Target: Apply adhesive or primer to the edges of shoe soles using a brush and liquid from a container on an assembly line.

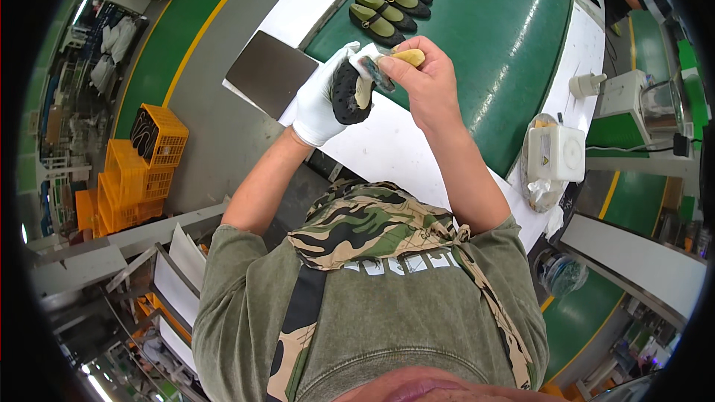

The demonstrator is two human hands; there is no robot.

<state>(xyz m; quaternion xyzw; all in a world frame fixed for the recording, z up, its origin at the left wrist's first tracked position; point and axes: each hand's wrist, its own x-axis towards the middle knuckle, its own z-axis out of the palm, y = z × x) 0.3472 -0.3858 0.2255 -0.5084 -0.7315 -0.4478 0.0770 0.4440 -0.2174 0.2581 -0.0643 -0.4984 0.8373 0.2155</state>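
Note:
My left hand (319,104), in a white glove, is wrapped round a black shoe (346,91) and holds it up over the near edge of the worktable. The shoe is tilted; its surface looks dotted, and a pale tan patch shows on its right side. In my bare right hand (428,78) is a wooden-handled tool (409,57), pinched between thumb and fingers. A greyish, smeared piece (378,74) beneath my right thumb meets the upper part of the shoe; whether it belongs to the tool, I cannot tell.
Black strap shoes with green insoles (389,11) stand on the green belt (477,45). A dark flat panel (269,73) lies left of my gloved hand. Right, a white device (557,152) and a white bottle (587,85) sit along the edge. Orange crates (134,171) stand left.

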